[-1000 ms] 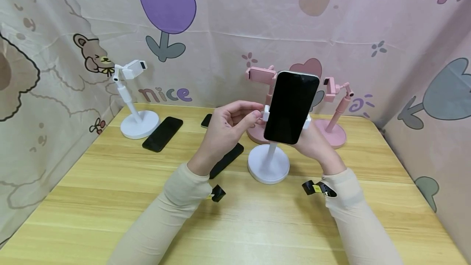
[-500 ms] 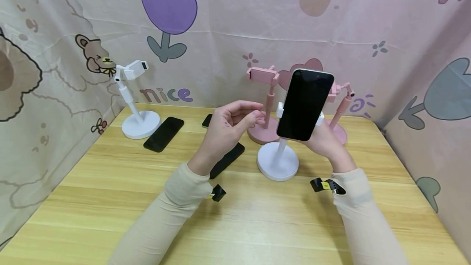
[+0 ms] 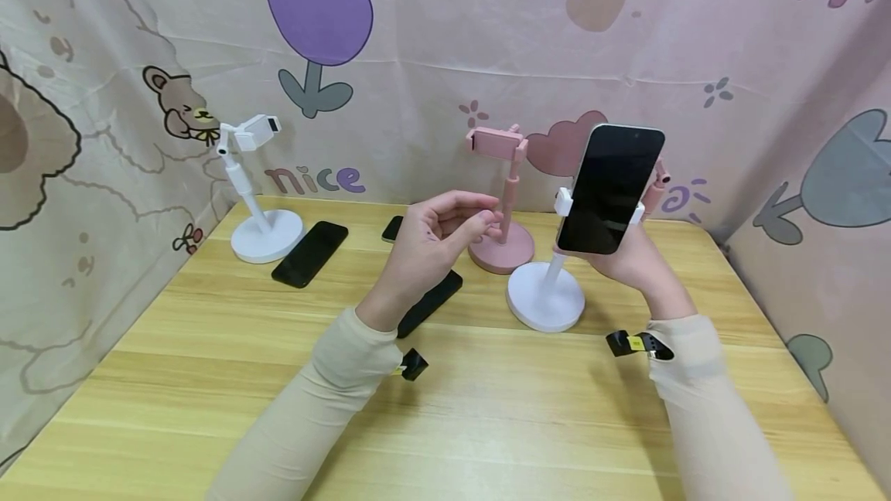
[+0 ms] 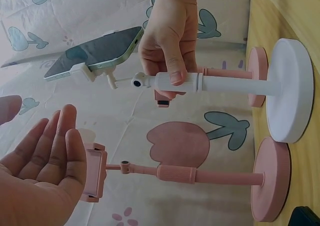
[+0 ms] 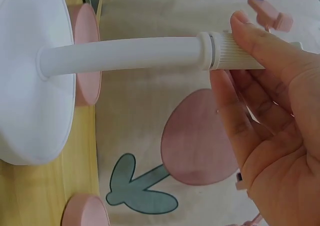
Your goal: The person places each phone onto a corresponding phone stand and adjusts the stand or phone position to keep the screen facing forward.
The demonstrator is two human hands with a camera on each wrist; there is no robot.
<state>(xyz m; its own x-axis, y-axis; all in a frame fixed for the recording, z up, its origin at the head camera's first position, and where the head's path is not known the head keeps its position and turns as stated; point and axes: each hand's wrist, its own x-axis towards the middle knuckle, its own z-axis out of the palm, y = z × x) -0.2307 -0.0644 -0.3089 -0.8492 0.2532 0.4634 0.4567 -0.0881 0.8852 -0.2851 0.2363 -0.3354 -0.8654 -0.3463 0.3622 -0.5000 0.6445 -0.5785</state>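
My right hand [image 3: 642, 267] grips the ribbed upper collar of a white phone stand [image 3: 546, 298], thumb on one side and fingers on the other, as the right wrist view shows. A smartphone [image 3: 611, 190] with a dark screen sits tilted in that stand's clamp and covers part of the hand in the head view. Whether the stand's round base touches the table, I cannot tell. My left hand [image 3: 435, 246] hovers with loosely bent fingers and nothing in them. Closest to it is a pink phone stand [image 3: 503, 250], whose holder [image 4: 94, 172] appears behind the fingers in the left wrist view.
A second pink stand [image 3: 657, 193] is mostly hidden behind the phone. At the back left stands another white stand [image 3: 264, 236], with a dark phone [image 3: 310, 253] beside it. Another phone [image 3: 435, 300] lies partly under the left forearm, and a third [image 3: 391, 229] farther back. A printed curtain encloses the table.
My right hand has moved right and slightly away from me, carrying along the white stand and its phone. They have parted from my left hand, which stays in place.
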